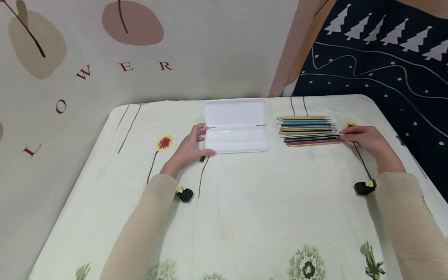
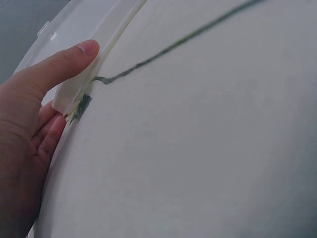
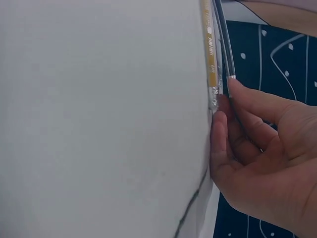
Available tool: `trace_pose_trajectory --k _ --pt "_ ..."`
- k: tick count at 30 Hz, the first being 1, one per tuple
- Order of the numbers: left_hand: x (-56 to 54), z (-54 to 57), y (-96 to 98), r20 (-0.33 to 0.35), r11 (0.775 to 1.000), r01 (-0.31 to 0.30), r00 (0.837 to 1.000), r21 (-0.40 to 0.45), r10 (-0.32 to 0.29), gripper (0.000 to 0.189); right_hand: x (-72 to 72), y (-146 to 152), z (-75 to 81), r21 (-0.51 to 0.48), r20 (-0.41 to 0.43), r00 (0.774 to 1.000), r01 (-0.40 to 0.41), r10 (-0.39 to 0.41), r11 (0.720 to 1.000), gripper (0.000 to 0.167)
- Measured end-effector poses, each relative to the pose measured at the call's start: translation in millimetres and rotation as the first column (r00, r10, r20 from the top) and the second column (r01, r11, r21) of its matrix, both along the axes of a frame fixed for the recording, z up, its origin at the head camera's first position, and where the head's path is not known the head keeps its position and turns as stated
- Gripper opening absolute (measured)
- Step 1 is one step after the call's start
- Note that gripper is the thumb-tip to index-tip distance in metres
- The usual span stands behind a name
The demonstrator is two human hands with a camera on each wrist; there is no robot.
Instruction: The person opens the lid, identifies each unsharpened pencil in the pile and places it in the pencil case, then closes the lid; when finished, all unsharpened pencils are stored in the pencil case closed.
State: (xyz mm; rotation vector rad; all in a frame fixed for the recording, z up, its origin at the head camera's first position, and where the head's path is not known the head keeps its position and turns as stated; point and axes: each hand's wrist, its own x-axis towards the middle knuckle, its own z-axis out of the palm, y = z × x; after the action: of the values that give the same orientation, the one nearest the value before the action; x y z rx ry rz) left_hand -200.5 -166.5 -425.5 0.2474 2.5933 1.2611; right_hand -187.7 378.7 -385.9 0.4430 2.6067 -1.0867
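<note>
A white plastic pencil case (image 1: 236, 140) lies with its lid (image 1: 234, 112) laid back at the far side of the table. My left hand (image 1: 190, 146) holds its left end, the thumb (image 2: 79, 57) over the near edge and the other fingers around the corner. To the right of the case is a row of pencils (image 1: 308, 126) in yellow, green, blue, black and red, side by side. At their right ends, my right hand (image 1: 365, 138) pinches a dark pencil (image 3: 226, 44) between thumb and fingertips. A yellow pencil (image 3: 212, 54) lies close beside it in the right wrist view.
A pale flowered cloth (image 1: 245, 202) covers the table. Behind it hangs a light printed cloth (image 1: 210, 50), and a dark cloth with white trees (image 1: 378, 70) is at the right. Each wrist carries a small black camera, one by the left sleeve (image 1: 150, 217).
</note>
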Motion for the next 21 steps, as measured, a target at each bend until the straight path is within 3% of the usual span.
trace_pose_trajectory --k 3,6,7,9,11,15,17,21 --pt "-0.5 -0.4 -0.1 -0.001 1.0 0.002 1.0 0.001 -0.002 0.105 2.3 2.4 3.0 -0.057 0.023 0.999 0.037 -0.035 0.998 0.045" --pt "-1.0 -1.0 -0.6 -0.003 1.0 0.003 1.0 -0.002 -0.003 0.105 3.2 3.5 4.6 -0.193 0.025 0.997 0.079 -0.075 0.978 0.009" --pt "-1.3 -1.1 -0.4 -0.003 1.0 0.003 1.0 -0.005 -0.003 0.105 3.5 4.1 5.0 -0.237 0.025 0.996 0.092 -0.088 0.967 0.008" --pt "-1.5 -1.2 -0.2 -0.003 1.0 0.003 1.0 -0.008 -0.003 0.105 3.6 4.6 5.4 -0.34 0.018 0.994 0.112 -0.112 0.934 0.023" --pt "-1.2 -0.8 0.0 -0.001 1.0 0.001 1.0 -0.013 -0.001 0.105 3.4 5.5 6.1 -0.424 0.009 0.991 0.124 -0.133 0.897 0.027" --pt "-0.1 0.2 0.3 0.002 1.0 -0.001 1.0 -0.013 0.001 0.106 3.1 7.4 7.3 -0.539 -0.006 0.985 0.14 -0.17 0.831 0.017" --pt "0.5 0.5 0.2 0.003 1.0 -0.002 1.0 -0.012 0.002 0.106 3.0 8.2 7.4 -0.562 -0.006 0.982 0.153 -0.189 0.813 0.015" --pt "0.8 0.2 0.1 0.003 1.0 -0.003 1.0 -0.014 0.003 0.106 3.1 7.6 7.7 -0.553 0.0 0.976 0.18 -0.216 0.813 0.016"
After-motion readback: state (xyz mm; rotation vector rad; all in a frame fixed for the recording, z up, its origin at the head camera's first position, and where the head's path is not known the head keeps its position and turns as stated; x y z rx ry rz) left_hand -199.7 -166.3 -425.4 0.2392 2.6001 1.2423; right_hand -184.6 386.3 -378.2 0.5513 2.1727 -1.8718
